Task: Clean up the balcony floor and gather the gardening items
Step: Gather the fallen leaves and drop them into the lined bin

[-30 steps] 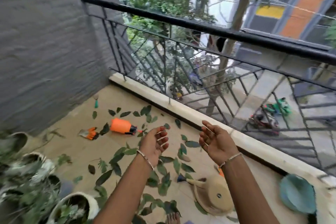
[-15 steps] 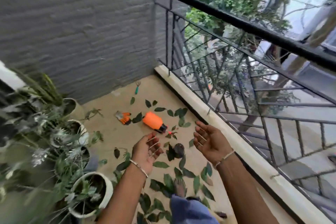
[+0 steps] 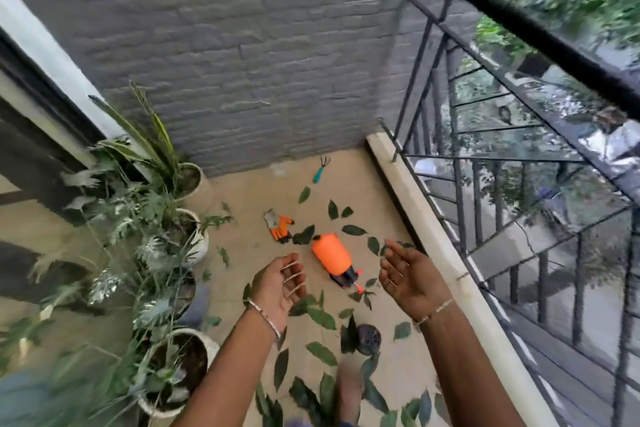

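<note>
Both hands are up in front with nothing in them. The left hand (image 3: 277,284) is palm-up with its fingers loosely curled, and the right hand (image 3: 408,277) is palm-up too, fingers relaxed and a bit spread. There's a thin bracelet on each wrist. An orange spray bottle (image 3: 330,253) lies on its side on the balcony floor (image 3: 249,253), showing in the gap between the two hands, with its dark nozzle end pointing back toward the person. Just past the left hand's fingertips there's an orange and grey glove (image 3: 278,227) flat on the floor. Further out beyond that, close to the grey brick wall (image 3: 242,45), is a little teal-handled hand rake (image 3: 320,168). Green leaves (image 3: 322,317) are scattered all over, mostly below and between the wrists, with a few more out past the bottle. A small dark round thing (image 3: 367,338) sits among the leaves under the right forearm, and honestly I can't tell what it is. A row of potted plants (image 3: 180,367) runs along the floor off to the left of the left arm. A black metal railing (image 3: 519,28) on a pale curb runs along to the right of the right hand. A bare foot (image 3: 349,388) shows blurry down between the forearms.
</note>
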{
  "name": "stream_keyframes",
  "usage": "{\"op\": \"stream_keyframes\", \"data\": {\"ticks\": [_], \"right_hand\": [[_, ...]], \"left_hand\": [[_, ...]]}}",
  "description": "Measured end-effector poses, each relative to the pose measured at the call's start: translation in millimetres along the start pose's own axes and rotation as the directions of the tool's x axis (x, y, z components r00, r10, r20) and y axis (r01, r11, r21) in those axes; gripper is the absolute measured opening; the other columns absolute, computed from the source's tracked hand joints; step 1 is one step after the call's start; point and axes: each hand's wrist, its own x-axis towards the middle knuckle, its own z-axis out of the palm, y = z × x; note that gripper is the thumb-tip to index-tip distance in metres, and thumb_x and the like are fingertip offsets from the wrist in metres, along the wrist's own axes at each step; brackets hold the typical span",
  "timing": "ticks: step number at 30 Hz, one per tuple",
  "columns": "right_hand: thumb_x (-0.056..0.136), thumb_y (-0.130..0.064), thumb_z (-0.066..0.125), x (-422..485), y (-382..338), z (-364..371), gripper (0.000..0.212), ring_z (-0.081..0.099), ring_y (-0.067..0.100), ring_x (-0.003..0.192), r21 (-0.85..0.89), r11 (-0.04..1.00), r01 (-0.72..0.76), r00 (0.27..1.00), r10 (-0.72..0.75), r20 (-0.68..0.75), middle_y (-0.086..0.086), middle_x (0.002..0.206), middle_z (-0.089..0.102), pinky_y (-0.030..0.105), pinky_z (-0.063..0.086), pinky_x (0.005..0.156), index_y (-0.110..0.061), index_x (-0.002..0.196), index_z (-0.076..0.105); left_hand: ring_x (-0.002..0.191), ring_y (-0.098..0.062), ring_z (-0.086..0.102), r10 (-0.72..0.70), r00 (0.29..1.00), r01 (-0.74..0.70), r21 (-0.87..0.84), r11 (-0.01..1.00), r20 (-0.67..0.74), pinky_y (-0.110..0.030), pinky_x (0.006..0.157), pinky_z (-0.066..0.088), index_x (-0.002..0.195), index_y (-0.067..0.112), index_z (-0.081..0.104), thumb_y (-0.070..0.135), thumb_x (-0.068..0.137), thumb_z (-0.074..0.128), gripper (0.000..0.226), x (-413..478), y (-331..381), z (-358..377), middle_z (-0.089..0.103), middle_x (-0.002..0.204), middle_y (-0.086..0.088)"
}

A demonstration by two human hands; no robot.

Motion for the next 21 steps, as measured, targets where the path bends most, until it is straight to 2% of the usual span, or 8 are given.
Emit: {"op": "stream_keyframes", "data": {"ticks": [8, 12, 14, 21], "right_hand": [[0.098, -0.017, 0.043, 103, -41, 67, 0.026, 0.055, 0.015, 0.067, -0.085, 0.993, -0.081, 0.997, 0.082, 0.000, 0.002, 0.077, 0.061, 0.025, 0.045, 0.065, -0.011, 0.094, 0.068], [0.097, -0.017, 0.048, 149, -41, 119, 0.022, 0.054, 0.015, 0.068, -0.161, 0.975, -0.156, 0.987, 0.158, -0.001, 0.001, 0.069, 0.062, 0.025, 0.044, 0.068, -0.010, 0.092, 0.069], [0.097, -0.016, 0.046, 177, -40, 144, 0.022, 0.053, 0.015, 0.069, -0.198, 0.964, -0.179, 0.984, 0.180, -0.012, 0.001, 0.073, 0.060, 0.026, 0.043, 0.067, -0.009, 0.095, 0.068], [0.099, -0.019, 0.045, 293, -45, 215, 0.024, 0.057, 0.016, 0.072, -0.237, 0.943, -0.234, 0.970, 0.210, -0.122, 0.001, 0.080, 0.063, 0.026, 0.046, 0.069, -0.010, 0.100, 0.067]], "left_hand": [[0.072, -0.019, 0.055, -0.025, 0.996, 0.016, -0.112, 0.994, -0.085, -0.031, 0.064, 0.045, 0.093, 0.012, 0.065, 0.018, 0.101, 0.048, 0.019, 62, 43, 24, 0.059, 0.082, -0.004], [0.067, -0.017, 0.054, -0.059, 0.987, 0.028, -0.198, 0.980, -0.152, -0.030, 0.064, 0.044, 0.088, 0.014, 0.065, 0.016, 0.099, 0.050, 0.018, 104, 66, 11, 0.059, 0.073, -0.002], [0.061, -0.016, 0.054, -0.084, 0.980, 0.040, -0.235, 0.971, -0.180, -0.029, 0.062, 0.043, 0.085, 0.013, 0.064, 0.014, 0.097, 0.051, 0.017, 131, 82, 6, 0.059, 0.066, -0.001], [0.068, -0.019, 0.053, -0.167, 0.963, 0.111, -0.249, 0.962, -0.213, -0.030, 0.064, 0.044, 0.089, 0.013, 0.064, 0.015, 0.098, 0.051, 0.016, 260, 150, 16, 0.059, 0.080, -0.006]]}}
